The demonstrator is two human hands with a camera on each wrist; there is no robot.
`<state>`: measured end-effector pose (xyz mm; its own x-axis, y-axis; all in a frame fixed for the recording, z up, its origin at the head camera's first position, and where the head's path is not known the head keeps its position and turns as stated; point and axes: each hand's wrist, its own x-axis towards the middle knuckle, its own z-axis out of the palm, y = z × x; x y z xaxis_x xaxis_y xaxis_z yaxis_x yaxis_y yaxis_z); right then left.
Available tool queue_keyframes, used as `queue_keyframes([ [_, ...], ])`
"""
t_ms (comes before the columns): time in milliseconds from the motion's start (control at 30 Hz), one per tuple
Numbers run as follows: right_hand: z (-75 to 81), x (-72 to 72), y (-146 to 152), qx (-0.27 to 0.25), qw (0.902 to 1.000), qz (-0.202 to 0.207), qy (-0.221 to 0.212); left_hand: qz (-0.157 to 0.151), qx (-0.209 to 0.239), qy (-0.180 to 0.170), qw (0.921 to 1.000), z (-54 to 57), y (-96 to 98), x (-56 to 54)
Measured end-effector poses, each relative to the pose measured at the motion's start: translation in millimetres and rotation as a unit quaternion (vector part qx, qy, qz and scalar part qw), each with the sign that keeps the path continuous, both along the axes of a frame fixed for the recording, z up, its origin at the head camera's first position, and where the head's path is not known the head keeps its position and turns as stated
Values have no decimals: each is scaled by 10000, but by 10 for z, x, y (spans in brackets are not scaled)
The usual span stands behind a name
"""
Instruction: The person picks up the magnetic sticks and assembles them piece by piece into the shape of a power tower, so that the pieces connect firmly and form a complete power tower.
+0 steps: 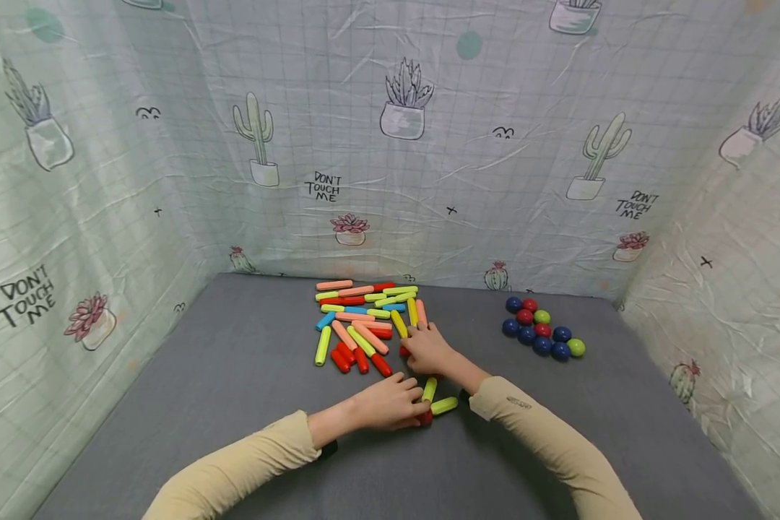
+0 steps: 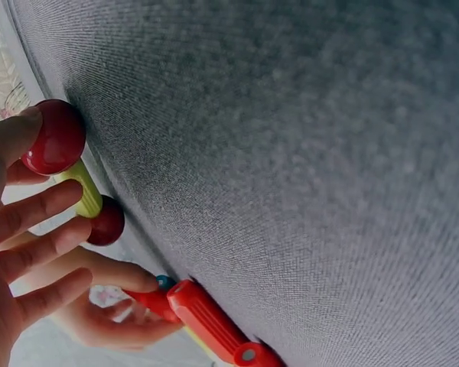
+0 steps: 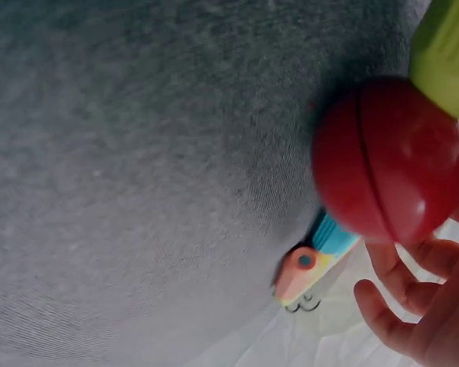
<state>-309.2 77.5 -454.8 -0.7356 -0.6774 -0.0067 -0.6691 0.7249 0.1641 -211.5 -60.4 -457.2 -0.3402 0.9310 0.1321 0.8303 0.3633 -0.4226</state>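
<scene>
Where left fingers (image 2: 42, 208) pinch, red ball (image 2: 59, 141) (glossy) between, lime stick (image 2: 90, 197) touching.

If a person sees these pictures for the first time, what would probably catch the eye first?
Probably the bright spread of coloured sticks at the middle of the grey table, with the right hand at its near right edge. Next, the blue, red and green balls grouped farther right, and the pale sheet behind, printed with potted plants and "DON'T TOUCH ME".
</scene>
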Motion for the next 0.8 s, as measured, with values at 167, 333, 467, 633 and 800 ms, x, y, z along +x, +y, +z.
queue_keyframes([
  [167, 81, 43, 200, -755, 9969, -55, -194, 96, 77, -66, 9999, -2, -7, -6],
  [333, 176, 128, 472, -1581, 9865, -172, -383, 126, 123, -169, 9997, 6, -9, -8],
  [467, 183, 189, 679, -1824, 9786, -244, -921, 139, 113, -218, 9996, 2, 10, -4],
  [633, 122, 222, 806, -1998, 9595, 31, -1983, 129, 145, -94, 9998, 5, 34, 2],
  [800, 29, 236, 820, -2241, 9433, 173, -2442, 71, 116, -131, 9998, -3, 47, -7],
])
